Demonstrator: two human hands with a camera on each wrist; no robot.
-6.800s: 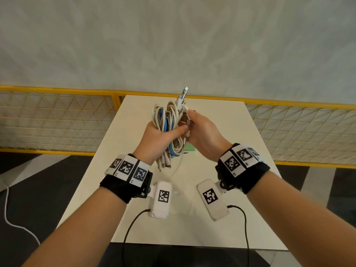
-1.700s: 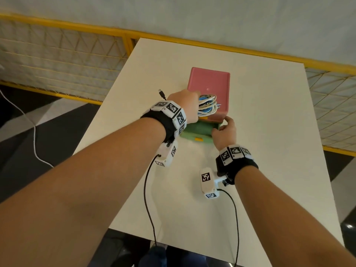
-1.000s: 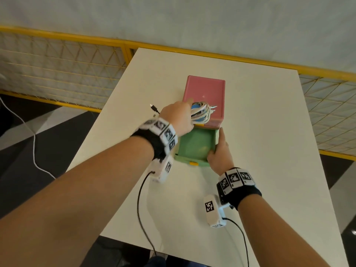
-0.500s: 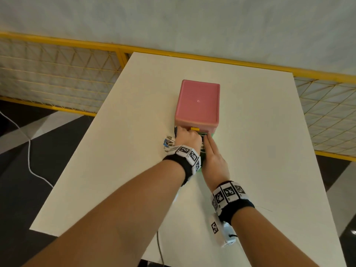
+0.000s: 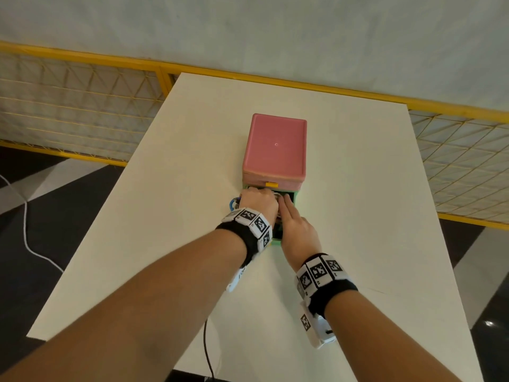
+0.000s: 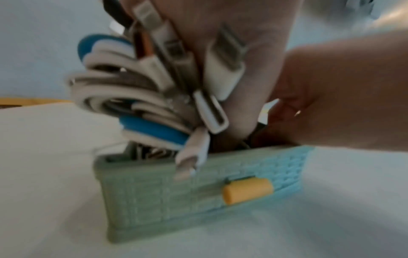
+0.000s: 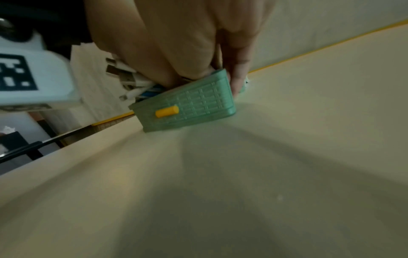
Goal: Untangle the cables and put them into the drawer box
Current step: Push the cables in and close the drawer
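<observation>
A pink drawer box (image 5: 275, 150) stands mid-table with its green drawer (image 5: 296, 196) pulled out toward me. My left hand (image 5: 259, 198) grips a bundle of white and blue cables (image 6: 132, 87) and holds it down into the drawer (image 6: 176, 200), above the yellow knob (image 6: 247, 191). A blue loop of the cables (image 5: 233, 204) sticks out past the drawer's left side. My right hand (image 5: 286, 206) lies over the drawer (image 7: 187, 103) with straight fingers beside the bundle, one finger (image 7: 238, 78) down along the drawer's outer side. The drawer's inside is hidden by both hands.
The white table (image 5: 358, 216) has edges close on the left and right. A yellow railing with mesh (image 5: 82, 86) runs behind it. A white cord (image 5: 27, 238) lies on the dark floor at the left.
My left hand has brought the cable bundle from the top of the box down into the open drawer. My right hand has shifted from the drawer's side to lie over it.
</observation>
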